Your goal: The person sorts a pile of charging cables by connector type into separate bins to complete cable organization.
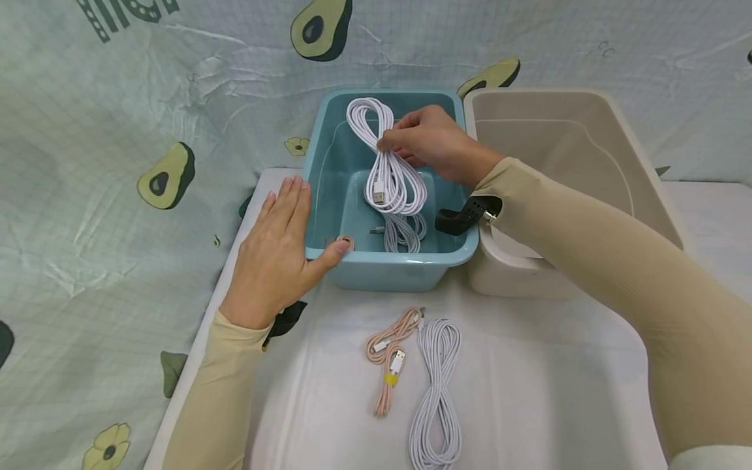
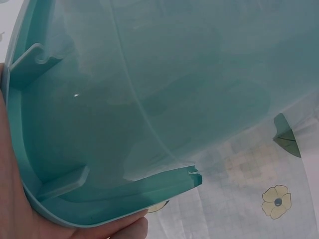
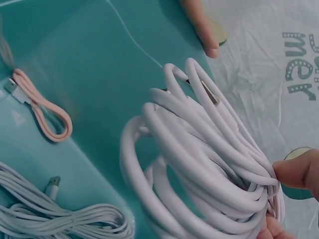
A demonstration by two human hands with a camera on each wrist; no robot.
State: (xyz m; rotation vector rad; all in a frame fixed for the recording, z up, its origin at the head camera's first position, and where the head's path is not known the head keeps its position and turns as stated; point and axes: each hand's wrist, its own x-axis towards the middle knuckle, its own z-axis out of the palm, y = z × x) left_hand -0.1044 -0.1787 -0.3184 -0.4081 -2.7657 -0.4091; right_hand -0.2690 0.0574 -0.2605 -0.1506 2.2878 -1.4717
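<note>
From where I stand, the sorting of cords looks partway along, though I can't tell whether they are going in or coming out. At the far left, the person's left hand [image 1: 270, 254] lies open, fingers straight along the edge of a teal plastic basin [image 1: 405, 258], thumb across its front corner. Inside the basin lie a small pink cable [image 3: 31, 92], near the front left corner, and a greyish-white cable [image 3: 84, 219] to its right. Nearer the person, on the white-covered surface [image 1: 517, 391], two bundles rest outside: a pink cable bundle [image 1: 382, 395] with a yellow tie, and just right of it a long white cable [image 1: 436, 398]. The right hand [image 1: 437, 143] pinches a coiled white USB cable [image 1: 384, 163] over the basin, thumb and fingers closing on its narrow waist. That cable looks thick, smooth and glossy, its many loops fanning out above and below the grip, a metal-tipped plug [image 1: 378, 194] lying against the lower coils. Beside the teal basin, rightmost, stands a beige basin [image 1: 546, 94], partly hidden by the right sleeve [image 1: 623, 261].
</note>
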